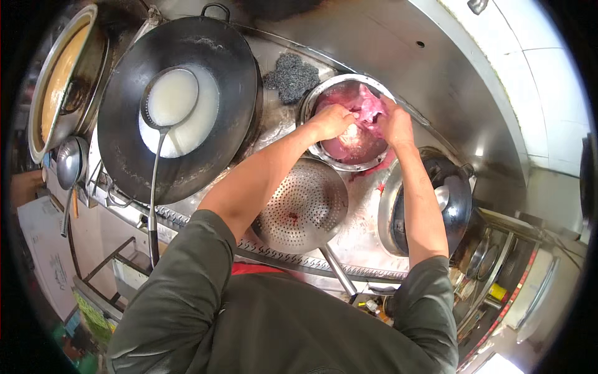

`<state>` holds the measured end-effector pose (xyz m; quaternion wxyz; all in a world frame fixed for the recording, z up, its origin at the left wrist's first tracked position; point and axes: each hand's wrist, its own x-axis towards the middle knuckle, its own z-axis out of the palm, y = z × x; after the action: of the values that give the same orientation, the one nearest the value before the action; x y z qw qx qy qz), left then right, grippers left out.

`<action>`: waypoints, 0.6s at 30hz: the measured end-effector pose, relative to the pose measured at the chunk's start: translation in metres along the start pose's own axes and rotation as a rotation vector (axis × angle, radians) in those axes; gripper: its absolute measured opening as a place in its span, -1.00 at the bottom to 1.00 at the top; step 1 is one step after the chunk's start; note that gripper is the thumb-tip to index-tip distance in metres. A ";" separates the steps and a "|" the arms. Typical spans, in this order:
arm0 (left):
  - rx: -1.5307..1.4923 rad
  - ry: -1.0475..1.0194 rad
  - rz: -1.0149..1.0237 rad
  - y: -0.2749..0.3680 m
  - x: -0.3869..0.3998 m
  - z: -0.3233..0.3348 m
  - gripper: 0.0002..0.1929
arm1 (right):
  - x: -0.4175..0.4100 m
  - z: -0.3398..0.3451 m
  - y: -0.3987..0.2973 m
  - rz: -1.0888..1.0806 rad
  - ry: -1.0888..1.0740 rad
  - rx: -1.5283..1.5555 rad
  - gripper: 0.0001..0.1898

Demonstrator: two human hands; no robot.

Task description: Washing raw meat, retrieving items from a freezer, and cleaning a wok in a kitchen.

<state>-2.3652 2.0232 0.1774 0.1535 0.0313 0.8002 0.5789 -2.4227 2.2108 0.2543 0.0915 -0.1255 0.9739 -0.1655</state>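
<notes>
Both my hands are over a round metal pot [322, 161] that holds reddish liquid. My left hand [335, 120] pinches the left edge of a piece of raw pink meat [369, 104]. On the other side, my right hand [396, 124] grips the same piece, its fingers partly hidden behind the hand. The meat is raised above the liquid, between the two hands. Just below the pot lies a perforated metal strainer ladle [306, 205], with a small red stain near its middle and its handle pointing towards me.
A large black wok [224, 61] with whitish liquid stands left, a perforated skimmer [154, 187] resting in it. Dark wire scourers [292, 77] lie behind. A smaller wok [460, 205] sits right, under my right forearm. A metal basin [88, 105] and a ladle [69, 161] are far left.
</notes>
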 end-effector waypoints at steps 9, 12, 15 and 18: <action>0.249 -0.013 0.143 0.012 -0.009 0.016 -0.65 | 0.008 0.122 0.031 -0.438 0.080 0.024 -0.37; 0.290 -0.010 0.169 -0.003 -0.005 0.028 -0.64 | 0.028 0.202 0.092 -0.322 0.155 -0.079 -0.42; 0.237 0.062 -0.035 -0.012 -0.025 0.034 -0.60 | 0.010 0.155 0.032 -0.069 0.042 -0.181 -0.42; 0.083 0.258 -0.035 -0.013 -0.034 0.042 -0.58 | 0.024 0.141 0.013 0.026 0.104 -0.238 -0.45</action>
<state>-2.3199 2.0496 0.1608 0.0581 -0.0510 0.8370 0.5417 -2.4172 2.1738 0.1159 0.0276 -0.1140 0.9916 -0.0538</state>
